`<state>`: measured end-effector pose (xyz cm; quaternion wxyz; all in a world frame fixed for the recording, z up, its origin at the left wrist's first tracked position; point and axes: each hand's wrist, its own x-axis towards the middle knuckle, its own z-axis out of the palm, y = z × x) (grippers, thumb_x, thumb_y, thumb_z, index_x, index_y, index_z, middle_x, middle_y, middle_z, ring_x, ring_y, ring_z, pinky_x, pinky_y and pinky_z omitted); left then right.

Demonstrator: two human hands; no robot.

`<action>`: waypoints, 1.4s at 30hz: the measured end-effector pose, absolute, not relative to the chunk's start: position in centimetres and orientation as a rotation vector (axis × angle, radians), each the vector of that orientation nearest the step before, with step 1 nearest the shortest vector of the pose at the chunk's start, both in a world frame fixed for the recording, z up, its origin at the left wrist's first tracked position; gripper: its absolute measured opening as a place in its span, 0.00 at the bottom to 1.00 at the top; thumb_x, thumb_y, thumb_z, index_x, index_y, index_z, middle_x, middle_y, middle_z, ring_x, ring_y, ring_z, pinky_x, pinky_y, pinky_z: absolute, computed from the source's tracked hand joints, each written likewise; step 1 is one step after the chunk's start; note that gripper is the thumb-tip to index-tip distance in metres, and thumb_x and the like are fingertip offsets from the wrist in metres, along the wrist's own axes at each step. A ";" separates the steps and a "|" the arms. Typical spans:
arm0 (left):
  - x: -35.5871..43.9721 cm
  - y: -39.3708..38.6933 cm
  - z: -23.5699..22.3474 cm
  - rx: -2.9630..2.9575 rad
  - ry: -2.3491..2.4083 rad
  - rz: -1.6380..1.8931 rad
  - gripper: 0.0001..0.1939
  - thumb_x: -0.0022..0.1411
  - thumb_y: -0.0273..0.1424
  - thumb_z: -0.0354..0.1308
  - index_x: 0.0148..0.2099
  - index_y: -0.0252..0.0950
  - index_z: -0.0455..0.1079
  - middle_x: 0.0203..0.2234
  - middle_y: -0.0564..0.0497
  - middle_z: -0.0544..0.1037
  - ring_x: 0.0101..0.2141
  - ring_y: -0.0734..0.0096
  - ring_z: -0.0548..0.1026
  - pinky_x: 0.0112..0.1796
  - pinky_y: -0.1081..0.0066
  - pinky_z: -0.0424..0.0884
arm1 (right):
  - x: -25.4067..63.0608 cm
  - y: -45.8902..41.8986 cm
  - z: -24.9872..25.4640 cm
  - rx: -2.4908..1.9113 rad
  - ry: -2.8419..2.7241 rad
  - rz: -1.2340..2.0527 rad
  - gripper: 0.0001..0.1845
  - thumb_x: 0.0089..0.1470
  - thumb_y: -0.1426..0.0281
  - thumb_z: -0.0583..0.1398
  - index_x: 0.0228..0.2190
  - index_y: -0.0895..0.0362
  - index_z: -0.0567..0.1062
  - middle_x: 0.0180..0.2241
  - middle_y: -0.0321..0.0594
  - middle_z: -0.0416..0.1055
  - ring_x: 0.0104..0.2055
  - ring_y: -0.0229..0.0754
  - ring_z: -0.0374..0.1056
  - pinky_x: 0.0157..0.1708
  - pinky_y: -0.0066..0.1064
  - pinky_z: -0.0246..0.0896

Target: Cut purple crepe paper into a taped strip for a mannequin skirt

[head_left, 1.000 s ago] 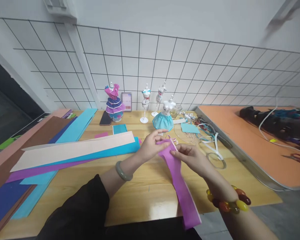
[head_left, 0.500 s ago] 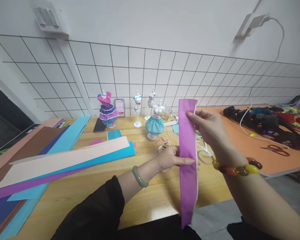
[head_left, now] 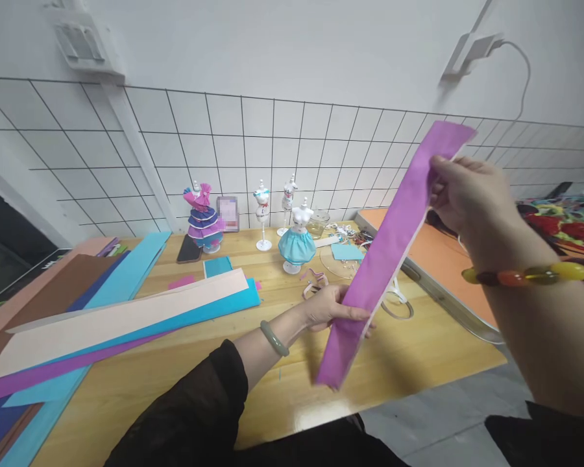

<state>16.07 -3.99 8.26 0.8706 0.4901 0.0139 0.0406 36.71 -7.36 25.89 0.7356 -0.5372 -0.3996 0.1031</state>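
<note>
A long purple paper strip hangs slanted in the air over the wooden table, its top end up at the right. My right hand, with a bead bracelet on the wrist, pinches the strip near its top end. Lower down, my left hand, with a green bangle, pinches the strip a little above its bottom end. Both hands are closed on the strip.
Long sheets of pink, blue, purple and brown paper lie on the left of the table. Small dress-form dolls stand at the back near a phone. Ribbon loops lie close by. An orange table adjoins on the right.
My right hand has raised the strip's top end up and to the right, off the table. The strip now slants instead of hanging upright. My left hand keeps its grip lower down.
</note>
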 end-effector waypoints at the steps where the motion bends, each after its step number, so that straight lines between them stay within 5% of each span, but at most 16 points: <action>1: 15.9 -4.0 8.3 1.027 0.013 0.053 0.25 0.38 0.34 0.71 0.38 0.31 0.66 0.26 0.48 0.77 0.24 0.68 0.76 0.28 0.68 0.71 | 37.5 -7.4 26.3 -1.179 -0.865 0.189 0.12 0.53 0.76 0.58 0.20 0.57 0.65 0.14 0.27 0.56 0.17 0.28 0.53 0.18 0.26 0.45; 10: 13.8 -2.2 8.6 1.238 0.041 -0.077 0.25 0.41 0.35 0.69 0.40 0.33 0.65 0.28 0.48 0.77 0.26 0.67 0.77 0.30 0.66 0.72 | 43.2 -10.6 24.0 -1.173 -0.701 0.089 0.14 0.50 0.80 0.59 0.17 0.58 0.64 0.15 0.29 0.55 0.18 0.29 0.54 0.18 0.24 0.50; 17: 11.0 1.2 7.2 1.542 0.173 -0.305 0.22 0.38 0.38 0.69 0.37 0.35 0.70 0.28 0.51 0.76 0.28 0.67 0.75 0.29 0.68 0.70 | 46.0 -15.2 13.6 -1.364 -0.341 0.353 0.10 0.43 0.82 0.59 0.23 0.54 0.71 0.26 0.35 0.66 0.25 0.31 0.66 0.28 0.27 0.64; 25: 8.4 3.1 4.9 1.843 0.348 -0.633 0.18 0.36 0.39 0.68 0.31 0.36 0.72 0.24 0.52 0.77 0.25 0.68 0.73 0.27 0.70 0.66 | 44.6 -22.1 3.6 -1.632 -0.236 0.630 0.14 0.30 0.76 0.68 0.23 0.49 0.75 0.29 0.38 0.72 0.26 0.40 0.69 0.23 0.30 0.69; 32: 8.4 3.0 3.9 1.945 0.250 -0.809 0.18 0.36 0.37 0.67 0.32 0.37 0.72 0.24 0.53 0.76 0.25 0.69 0.72 0.26 0.72 0.65 | 42.9 -23.0 2.5 -1.834 -0.331 0.851 0.16 0.31 0.71 0.69 0.29 0.48 0.78 0.39 0.44 0.74 0.33 0.46 0.73 0.32 0.31 0.71; 42: 7.5 2.3 4.3 2.208 0.233 -0.770 0.17 0.40 0.37 0.64 0.35 0.38 0.70 0.27 0.54 0.74 0.25 0.71 0.69 0.25 0.73 0.61 | 41.3 -22.0 2.1 -1.990 -0.536 0.759 0.18 0.33 0.66 0.68 0.32 0.45 0.78 0.36 0.39 0.75 0.38 0.48 0.71 0.34 0.34 0.70</action>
